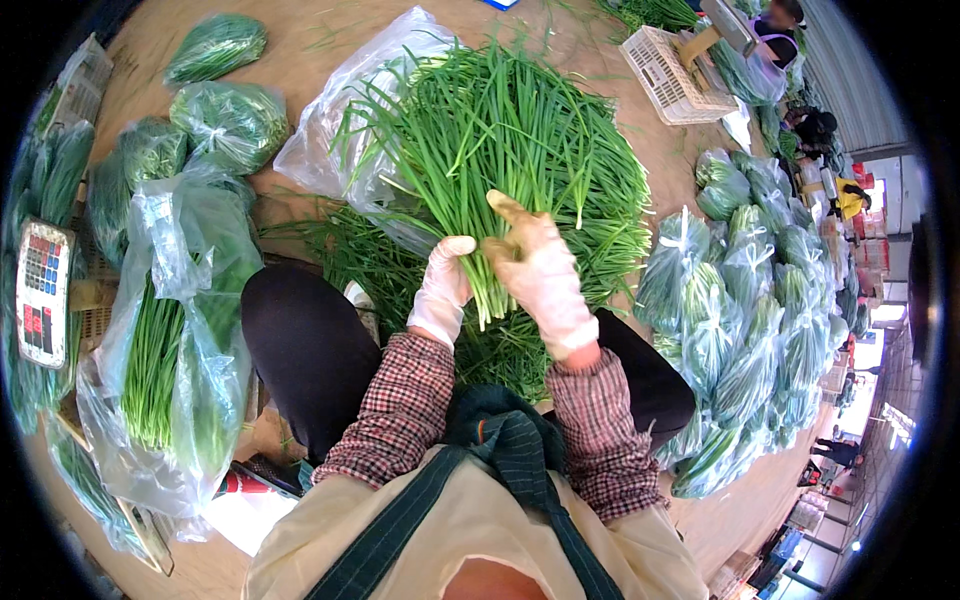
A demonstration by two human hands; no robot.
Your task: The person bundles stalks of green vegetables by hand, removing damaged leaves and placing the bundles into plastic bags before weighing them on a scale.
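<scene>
"So, where's the bunch of green stalks (470,190)?"

"Between the left hand (445,285) and the right hand (545,275), both gloved, its leafy tops overlapping the large heap of greens (605,190). Clear plastic (335,120) lies just left of those tops."

"And the fingers (456,247)?"

"On the left, curled closed around the pale lower stalks. On the right, the index reaches over the bunch; whether the others grip any, I can't tell."

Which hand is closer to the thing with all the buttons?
Left. The button panel is off to the person's left; the left hand is at the green bunch, and the right hand is farther right, beyond it.
</scene>
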